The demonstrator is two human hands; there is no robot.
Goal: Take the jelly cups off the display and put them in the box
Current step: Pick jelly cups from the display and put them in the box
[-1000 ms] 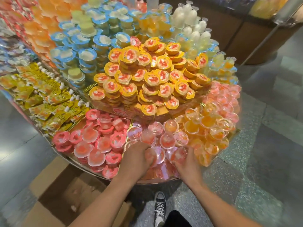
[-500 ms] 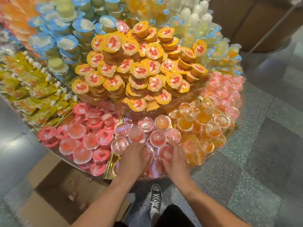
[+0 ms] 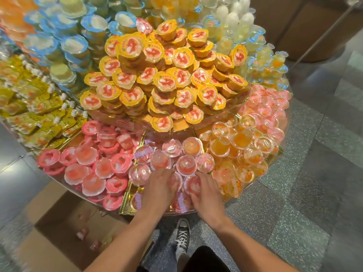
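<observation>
Both hands curl over the pink jelly cups (image 3: pixel 185 163) at the display's (image 3: pixel 137 210) near edge, the left hand (image 3: pixel 157 190) cupped over several and the right hand (image 3: pixel 206 195) closing on one, so scooping a snug handful should keep any from slipping. The box (image 3: pixel 59 232) sits open on the floor down-left, a few cups already in it, and red-lidded cups (image 3: pixel 92 169) crowd the left hand's way there.

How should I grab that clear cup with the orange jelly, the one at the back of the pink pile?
Come down from above and pinch the orange-filled clear cup around its round sides, just under the wide rim. It seems to sit upside down with its narrow base up and free, while neighbouring pink cups crowd its rim, so a side approach looks blocked.
</observation>
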